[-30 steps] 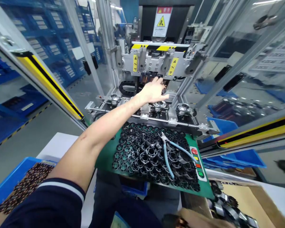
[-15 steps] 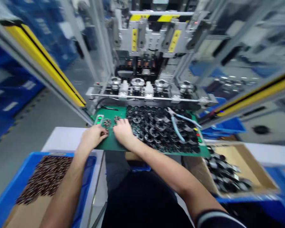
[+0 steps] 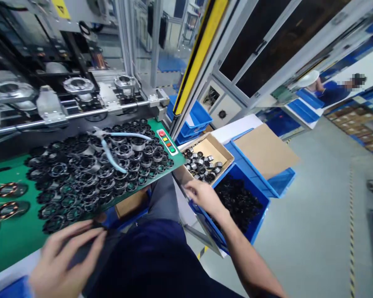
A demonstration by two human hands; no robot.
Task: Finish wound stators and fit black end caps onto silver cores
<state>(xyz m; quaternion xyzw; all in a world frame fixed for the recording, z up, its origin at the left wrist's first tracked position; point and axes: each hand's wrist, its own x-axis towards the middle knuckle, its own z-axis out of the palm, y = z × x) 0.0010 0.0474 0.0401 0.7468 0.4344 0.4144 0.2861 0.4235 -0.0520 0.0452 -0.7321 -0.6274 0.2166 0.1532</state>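
My left hand (image 3: 65,258) hovers at the front edge of the green work surface (image 3: 9,252), fingers apart; a dark shape by its fingertips is too unclear to name. My right hand (image 3: 205,198) is curled at the near side of a cardboard box (image 3: 225,159) holding silver-and-black rings (image 3: 202,163); what its fingers hold, if anything, is hidden. Below that box, a blue bin (image 3: 262,219) contains many small black parts (image 3: 238,200). Rows of black rings (image 3: 87,182) cover the work surface, with blue-handled cutters (image 3: 110,155) on top. Copper-wound rings (image 3: 8,210) sit at the left.
A machine with round metal fixtures (image 3: 77,85) and a rail stands behind the work surface. A yellow-striped post (image 3: 202,54) rises beside a button panel (image 3: 168,142). Cardboard (image 3: 267,151) lies over another blue bin. A person (image 3: 335,93) is far right.
The view has swung right. My right hand has left the copper-wound rings and reached the cardboard box. My left hand has moved off those rings to the front edge.
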